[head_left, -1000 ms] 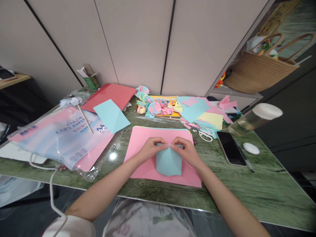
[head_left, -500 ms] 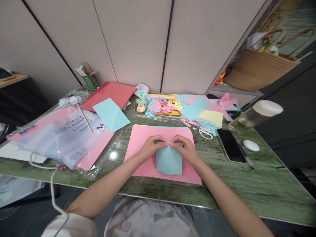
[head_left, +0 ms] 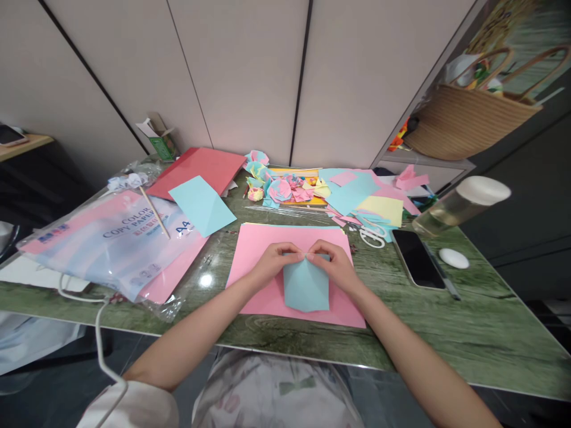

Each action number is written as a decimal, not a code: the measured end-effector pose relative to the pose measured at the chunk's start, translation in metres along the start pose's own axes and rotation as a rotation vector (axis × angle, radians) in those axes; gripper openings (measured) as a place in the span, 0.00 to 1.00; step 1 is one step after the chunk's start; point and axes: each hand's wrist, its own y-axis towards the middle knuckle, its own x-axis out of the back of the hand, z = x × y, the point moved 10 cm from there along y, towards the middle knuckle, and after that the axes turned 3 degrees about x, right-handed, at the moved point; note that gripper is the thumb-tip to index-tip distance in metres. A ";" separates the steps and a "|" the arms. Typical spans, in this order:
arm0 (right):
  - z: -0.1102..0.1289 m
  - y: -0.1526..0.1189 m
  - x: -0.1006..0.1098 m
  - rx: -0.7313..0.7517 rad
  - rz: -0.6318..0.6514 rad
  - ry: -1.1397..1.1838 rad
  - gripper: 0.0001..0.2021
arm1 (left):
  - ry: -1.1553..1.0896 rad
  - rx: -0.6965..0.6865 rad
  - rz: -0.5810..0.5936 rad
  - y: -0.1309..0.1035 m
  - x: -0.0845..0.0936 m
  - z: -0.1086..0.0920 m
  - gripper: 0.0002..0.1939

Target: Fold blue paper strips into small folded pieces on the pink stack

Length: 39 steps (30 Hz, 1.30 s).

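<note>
A small light blue paper (head_left: 306, 286) hangs over the stack of pink sheets (head_left: 263, 302), pinched along its top edge. My left hand (head_left: 275, 261) grips the upper left of that paper between thumb and fingers. At the upper right, my right hand (head_left: 334, 264) pinches it too, the fingertips of both hands nearly touching at the middle. The paper is slightly creased where it is held. The fingers cover part of its top edge.
Behind the stack are crumpled paper flowers (head_left: 281, 190), paper scraps (head_left: 352, 190) and white scissors (head_left: 372, 235). A phone (head_left: 418, 260), pen and clear bottle (head_left: 446, 208) stand right. Left are a paper pack (head_left: 134, 244), a blue sheet (head_left: 203, 206) and a red folder (head_left: 196, 169).
Both hands keep their pinch on the blue paper, with only a very small shift of the fingertips. The whole view has moved slightly.
</note>
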 end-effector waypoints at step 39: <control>0.043 -0.010 0.003 0.312 -0.096 -0.795 0.04 | 0.553 -0.285 -0.135 -0.012 0.002 -0.038 0.06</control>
